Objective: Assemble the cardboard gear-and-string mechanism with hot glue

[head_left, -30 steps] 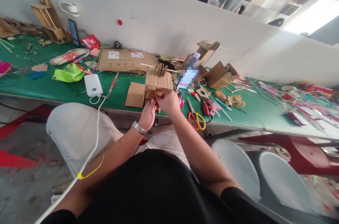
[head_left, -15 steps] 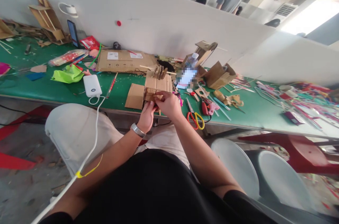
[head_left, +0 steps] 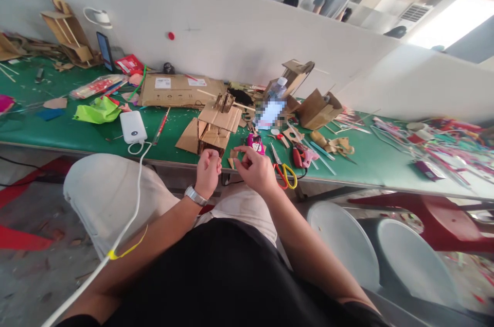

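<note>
A cardboard model [head_left: 226,117], a box shape with a wide flat top and a small stacked piece on it, stands at the front of the green table. My left hand [head_left: 208,173], wearing a silver watch [head_left: 196,195], is just in front of it with fingers curled closed; anything inside them is hidden. To its right, my right hand [head_left: 255,168] has its index finger and thumb apart, with nothing visible between them. A small cardboard scrap [head_left: 232,158] lies by its fingertips. Behind that hand is a pink packet [head_left: 255,143].
Scissors [head_left: 284,170] and a red-handled tool [head_left: 298,157] lie right of my right hand. A phone [head_left: 270,113], a bottle [head_left: 277,87] and a cardboard box [head_left: 320,109] stand behind. Left are a white power bank [head_left: 133,127], its cable, and a flattened carton [head_left: 177,94].
Both hands have come off the cardboard model toward me and moved apart. The model now sits slightly further left and turned, with its top and front more exposed.
</note>
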The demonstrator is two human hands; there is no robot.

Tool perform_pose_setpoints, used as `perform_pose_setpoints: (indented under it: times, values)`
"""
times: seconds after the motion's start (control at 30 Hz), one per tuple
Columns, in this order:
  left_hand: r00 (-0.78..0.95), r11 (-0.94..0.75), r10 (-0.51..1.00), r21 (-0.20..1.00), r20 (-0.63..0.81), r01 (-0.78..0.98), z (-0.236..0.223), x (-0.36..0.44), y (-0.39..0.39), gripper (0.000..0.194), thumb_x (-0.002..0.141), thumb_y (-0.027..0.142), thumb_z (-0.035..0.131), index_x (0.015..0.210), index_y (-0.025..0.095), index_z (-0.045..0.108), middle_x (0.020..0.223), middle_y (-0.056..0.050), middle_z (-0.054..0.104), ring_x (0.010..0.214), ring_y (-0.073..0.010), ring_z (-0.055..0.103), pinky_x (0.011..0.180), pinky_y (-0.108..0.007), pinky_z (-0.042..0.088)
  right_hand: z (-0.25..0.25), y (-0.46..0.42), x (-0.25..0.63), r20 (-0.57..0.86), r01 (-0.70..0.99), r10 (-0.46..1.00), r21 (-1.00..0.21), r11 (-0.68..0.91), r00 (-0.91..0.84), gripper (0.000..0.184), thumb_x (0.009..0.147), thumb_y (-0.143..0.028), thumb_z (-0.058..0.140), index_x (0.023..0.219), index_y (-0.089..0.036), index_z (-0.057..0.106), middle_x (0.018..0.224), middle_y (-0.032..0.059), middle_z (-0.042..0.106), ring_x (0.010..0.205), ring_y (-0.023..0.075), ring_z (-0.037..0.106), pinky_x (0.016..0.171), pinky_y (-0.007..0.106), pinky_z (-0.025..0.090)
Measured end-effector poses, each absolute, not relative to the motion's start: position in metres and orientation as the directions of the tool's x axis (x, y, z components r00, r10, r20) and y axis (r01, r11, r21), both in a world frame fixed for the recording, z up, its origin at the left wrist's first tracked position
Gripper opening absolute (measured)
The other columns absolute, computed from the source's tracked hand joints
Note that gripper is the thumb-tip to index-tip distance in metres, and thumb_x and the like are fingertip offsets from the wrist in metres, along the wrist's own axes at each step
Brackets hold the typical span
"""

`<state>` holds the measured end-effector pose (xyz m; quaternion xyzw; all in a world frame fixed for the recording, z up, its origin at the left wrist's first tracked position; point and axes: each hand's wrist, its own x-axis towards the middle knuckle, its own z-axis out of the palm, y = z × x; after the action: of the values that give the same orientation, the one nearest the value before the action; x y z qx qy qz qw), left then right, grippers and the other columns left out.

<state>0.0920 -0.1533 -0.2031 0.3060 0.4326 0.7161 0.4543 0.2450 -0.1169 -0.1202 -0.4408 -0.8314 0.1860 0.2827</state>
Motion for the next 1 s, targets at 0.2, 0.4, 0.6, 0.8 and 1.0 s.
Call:
perform_pose_setpoints:
  times: [0.2,0.4,0.6,0.8,1.0]
  values:
    - [-0.156,-0.139,0.983,0.949,0.098,-0.284,-0.196,0.109,-0.166,0.051,0.086,0.063,0.082,0.069,0.019,0.061,0.058,0.003,0.053,0.054,-0.0101,0.044,0.051,-0.026,0.032,-0.129,-0.132,0.262,0.277,0.612,0.824,-0.563,0.556,-0.494,0.033,0.092,-0.023,0.064,0.122,-0.021,0.079,0.066,-0.0044,0.06,0.059,0.0121,0.054,0.064,0.024,0.041]
    - [-0.17,-0.117,0.983,0.96,0.075,-0.253,-0.198,0.104,-0.166,0.043,0.092,0.057,0.071,0.073,0.018,0.069,0.059,0.002,0.055,0.054,-0.0115,0.046,0.052,-0.026,0.032,-0.146,-0.122,0.303,0.192,0.75,0.917,-0.529,0.397,-0.35,0.043,0.102,-0.042,0.059,0.139,-0.022,0.069,0.086,0.001,0.07,0.072,0.0168,0.064,0.074,0.027,0.052]
    - [-0.192,-0.164,0.975,0.951,0.115,-0.262,-0.196,0.102,-0.166,0.045,0.094,0.056,0.067,0.068,0.021,0.056,0.06,0.003,0.05,0.055,-0.011,0.043,0.053,-0.027,0.031,-0.171,-0.092,0.374,0.159,0.905,0.983,-0.399,0.147,-0.089,0.046,0.09,-0.02,0.062,0.133,-0.006,0.067,0.121,0.0252,0.068,0.11,0.0357,0.067,0.102,0.049,0.052]
    - [-0.138,-0.229,0.97,0.946,0.201,-0.23,-0.195,0.101,-0.167,0.049,0.094,0.053,0.068,0.062,0.022,0.049,0.057,0.003,0.047,0.057,-0.0122,0.043,0.058,-0.029,0.033,-0.189,-0.088,0.385,0.096,0.888,0.995,-0.458,0.033,0.013,0.054,0.086,-0.022,0.066,0.139,-0.012,0.064,0.133,0.0244,0.063,0.108,0.0332,0.067,0.095,0.045,0.053]
    - [-0.138,-0.24,0.967,0.942,0.212,-0.234,-0.194,0.098,-0.167,0.052,0.096,0.06,0.067,0.064,0.021,0.053,0.058,0.003,0.048,0.056,-0.012,0.043,0.056,-0.029,0.032,-0.181,-0.087,0.383,0.022,0.72,0.994,-0.691,-0.063,0.108,0.066,0.076,-0.028,0.073,0.14,-0.017,0.064,0.106,0.0124,0.07,0.09,0.0261,0.066,0.076,0.037,0.052]
